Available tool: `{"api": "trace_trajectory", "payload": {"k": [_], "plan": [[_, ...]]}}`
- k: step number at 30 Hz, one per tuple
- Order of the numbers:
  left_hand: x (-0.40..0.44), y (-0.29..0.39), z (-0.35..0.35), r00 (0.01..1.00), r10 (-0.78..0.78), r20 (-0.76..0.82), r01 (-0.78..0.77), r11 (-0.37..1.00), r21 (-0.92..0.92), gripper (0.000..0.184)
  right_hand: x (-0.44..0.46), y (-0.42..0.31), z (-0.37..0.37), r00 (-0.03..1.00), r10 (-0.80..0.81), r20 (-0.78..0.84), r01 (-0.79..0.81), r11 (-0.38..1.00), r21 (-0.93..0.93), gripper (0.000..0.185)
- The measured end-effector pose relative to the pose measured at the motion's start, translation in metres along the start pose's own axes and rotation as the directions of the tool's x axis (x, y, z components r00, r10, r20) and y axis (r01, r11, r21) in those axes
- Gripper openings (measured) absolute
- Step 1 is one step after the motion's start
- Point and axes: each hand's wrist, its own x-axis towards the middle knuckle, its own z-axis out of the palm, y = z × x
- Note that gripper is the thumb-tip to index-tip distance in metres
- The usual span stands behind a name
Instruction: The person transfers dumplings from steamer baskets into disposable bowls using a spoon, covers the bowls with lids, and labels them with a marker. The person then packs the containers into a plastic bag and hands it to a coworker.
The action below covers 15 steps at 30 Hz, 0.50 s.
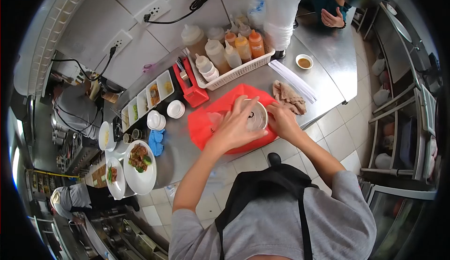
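A round, clear plastic container (pixel 255 117) with a dark mark on it is between my two hands, above a red plastic bag (pixel 201 128) at the counter's front edge. My left hand (pixel 233 128) grips it from the left, with fingers arched over the top and the thumb along the near side. At the right rim, the bent fingers of my right hand (pixel 282 120) press against the same container. The fingertips are partly hidden, and what lies inside the container cannot be made out.
Behind the bag, a white basket (pixel 243 71) holds several sauce bottles. A brown cloth (pixel 288 97), white paper strips (pixel 295 81) and a sauce bowl (pixel 304 62) lie to the right. Plated food (pixel 139 159) stands left. Another person's hand (pixel 332 18) shows at the far right corner.
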Motion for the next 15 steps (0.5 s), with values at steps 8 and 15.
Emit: {"api": "trace_trajectory", "payload": {"k": [8,15], "plan": [[0.007,-0.014,-0.002,0.982,0.03,-0.186,-0.08,0.96,-0.267,0.08,-0.007,-0.006,-0.003,0.992,-0.067,0.106,0.099,0.938,-0.333,0.028],[0.001,-0.017,-0.016,0.976,0.092,-0.197,-0.144,0.954,-0.264,0.084,0.002,0.008,-0.009,0.929,0.26,-0.265,-0.193,0.948,0.255,0.014]]}}
